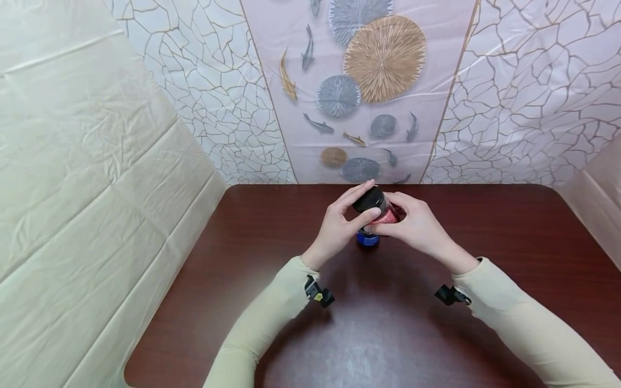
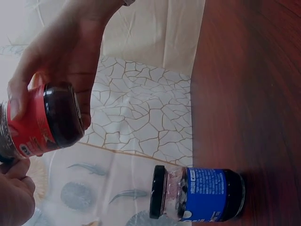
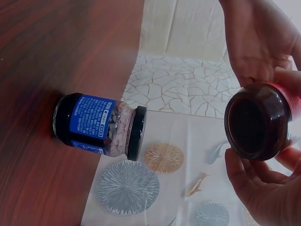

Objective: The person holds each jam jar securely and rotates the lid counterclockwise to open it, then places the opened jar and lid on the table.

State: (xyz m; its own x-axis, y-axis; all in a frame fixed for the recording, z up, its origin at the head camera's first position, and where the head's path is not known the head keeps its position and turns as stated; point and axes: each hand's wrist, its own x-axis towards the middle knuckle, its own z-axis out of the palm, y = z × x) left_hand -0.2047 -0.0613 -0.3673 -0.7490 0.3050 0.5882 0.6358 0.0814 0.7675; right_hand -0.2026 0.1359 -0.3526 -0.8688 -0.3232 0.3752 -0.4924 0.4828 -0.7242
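A glass jar with a red label (image 1: 387, 216), dark contents and a black lid (image 1: 367, 199) is held in both hands above the table, its top leaning to the left. My left hand (image 1: 340, 220) grips it at the lid, with the thumb at the front. Around the red-labelled body curls my right hand (image 1: 417, 221). The jar's dark base (image 3: 254, 122) faces the right wrist camera. Below stands a second jar with a blue label (image 2: 206, 194) and black lid, upright on the table; the hands partly hide it in the head view.
The dark red-brown wooden table (image 1: 271, 231) has rounded corners. Behind it hangs a patterned sheet (image 1: 315, 145) with fish and round motifs, and a cream-coloured sheet (image 1: 97, 161) covers the left side. Each sleeved wrist carries a small black camera (image 1: 320, 293).
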